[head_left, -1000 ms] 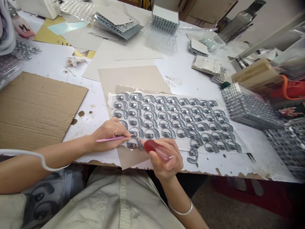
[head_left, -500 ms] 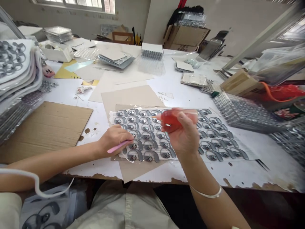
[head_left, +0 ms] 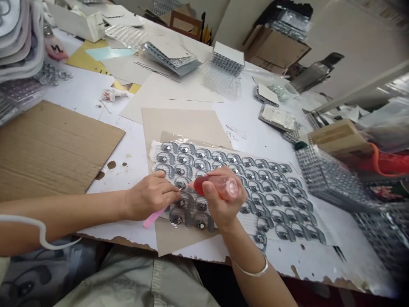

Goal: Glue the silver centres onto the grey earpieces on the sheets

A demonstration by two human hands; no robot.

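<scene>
My left hand [head_left: 153, 194] is closed on pink tweezers [head_left: 152, 218], whose back end sticks out below the palm. Their metal tip reaches a grey hook-shaped piece with a shiny round stone [head_left: 180, 184]. My right hand [head_left: 225, 198] wraps round a squeeze bottle of red liquid [head_left: 212, 186], tilted with its narrow nozzle pointing left, close by the tweezer tip. Rows of such hook-shaped pieces lie on a white ribbed sheet [head_left: 247, 224]. The right hand hides some pieces in the middle rows.
Beige card [head_left: 179, 121] lies partly under the sheet. At the left is brown cardboard [head_left: 57, 145], with stacked padded sheets [head_left: 19, 47] behind it. Stacks of studded clear sheets [head_left: 332, 175] stand right. The table's chipped front edge [head_left: 191, 254] runs near my lap.
My right hand has brought the bottle down and left, to the tweezer tip. The tweezers' back end has swung lower. The camera view has tilted and shifted.
</scene>
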